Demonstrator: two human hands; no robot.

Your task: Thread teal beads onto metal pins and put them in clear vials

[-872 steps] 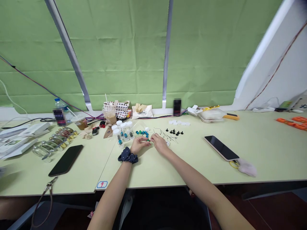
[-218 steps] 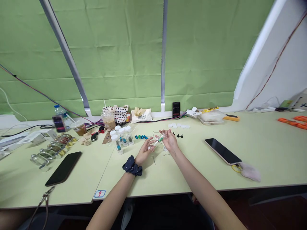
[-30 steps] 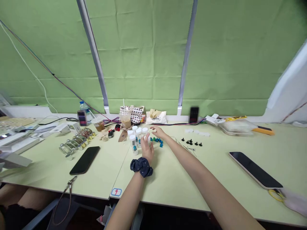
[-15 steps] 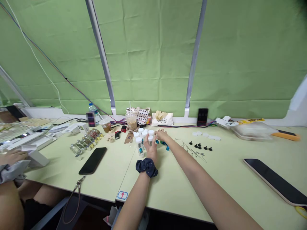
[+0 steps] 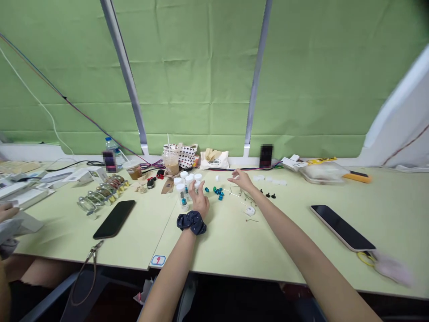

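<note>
My left hand [image 5: 199,200], with a dark blue scrunchie [image 5: 191,222] on its wrist, is curled round a small white-capped vial [image 5: 197,180] at the right edge of a cluster of similar vials [image 5: 182,180]. Farther right, my right hand [image 5: 241,180] hovers over the table with its fingers apart and nothing in it. Blue and green beads [image 5: 217,192] lie between the two hands. Thin metal pins [image 5: 248,213] and a small white piece [image 5: 250,209] lie just below the right hand. Loose white caps [image 5: 272,180] and small black pieces [image 5: 268,195] sit to its right.
A black phone [image 5: 114,218] lies to the left and another phone [image 5: 342,227] to the right. A row of glass jars [image 5: 100,195], iced drinks [image 5: 170,163], a water bottle [image 5: 110,154] and bags line the back. Another person's hand [image 5: 6,211] shows at the left edge.
My right hand has left the vial and moved right, opening over the pins and caps. My left hand stays at the vial cluster. The view has swung back to the right.
</note>
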